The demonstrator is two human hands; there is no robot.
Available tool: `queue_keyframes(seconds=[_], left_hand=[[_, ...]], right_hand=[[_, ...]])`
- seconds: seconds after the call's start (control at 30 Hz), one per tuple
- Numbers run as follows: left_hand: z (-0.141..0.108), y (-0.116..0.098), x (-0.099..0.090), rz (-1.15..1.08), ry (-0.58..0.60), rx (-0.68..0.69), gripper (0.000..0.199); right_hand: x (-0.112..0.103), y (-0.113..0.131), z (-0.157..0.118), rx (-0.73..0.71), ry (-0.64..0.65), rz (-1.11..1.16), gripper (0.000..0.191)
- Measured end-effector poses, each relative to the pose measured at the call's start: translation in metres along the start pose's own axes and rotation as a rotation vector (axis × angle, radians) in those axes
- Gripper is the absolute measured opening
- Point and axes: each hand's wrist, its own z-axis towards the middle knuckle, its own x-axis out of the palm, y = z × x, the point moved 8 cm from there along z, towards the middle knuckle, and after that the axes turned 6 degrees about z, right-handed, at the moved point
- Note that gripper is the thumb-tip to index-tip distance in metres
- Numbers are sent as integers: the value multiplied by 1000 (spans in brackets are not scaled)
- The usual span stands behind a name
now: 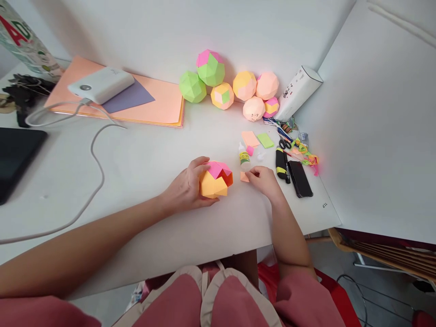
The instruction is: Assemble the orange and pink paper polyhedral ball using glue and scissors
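My left hand (186, 187) is wrapped round a faceted paper ball (213, 185), pink on top and orange-yellow below. An opening on the ball's right side shows its orange inside. Pinched between the fingertips of my right hand (265, 179) is a small peach paper piece (244, 176), held just right of the ball and apart from it. Right behind that piece stands a small glue bottle (244, 157) with a yellow-green label. A little pink paper piece (250, 150) lies beside the bottle. Farther back are stacks of peach paper (250, 139) and green paper (265, 140).
Several finished paper balls (211, 69) line the wall, beside a white cylinder (299, 93). At right lie scissors (284, 144), a black-and-yellow cutter (281, 163), a phone (300, 179) and paper scraps. A power bank (102, 85) with a cable (98, 168) rests on coloured sheets (156, 102).
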Motion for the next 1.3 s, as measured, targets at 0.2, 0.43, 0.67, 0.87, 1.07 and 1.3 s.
queue_keyframes(seconds=[0.2, 0.43, 0.67, 0.87, 1.07, 1.3], left_hand=[[0, -2, 0, -1, -41, 57, 91], [-1, -7, 0, -25, -82, 136, 90], [1, -12, -1, -135, -47, 155, 92], [2, -14, -2, -77, -65, 183, 89], [2, -20, -5, 29, -87, 240, 84], [4, -26, -7, 104, -29, 239, 82]], right_hand=[[-14, 47, -17, -487, -60, 79, 16], [-32, 92, -75, -1177, -437, -73, 16], [-32, 98, -83, -1212, -502, 5, 19], [-29, 78, -67, -783, -296, 518, 5], [-5, 52, -46, -261, 3, 803, 16], [7, 45, -36, -146, 107, 877, 21]])
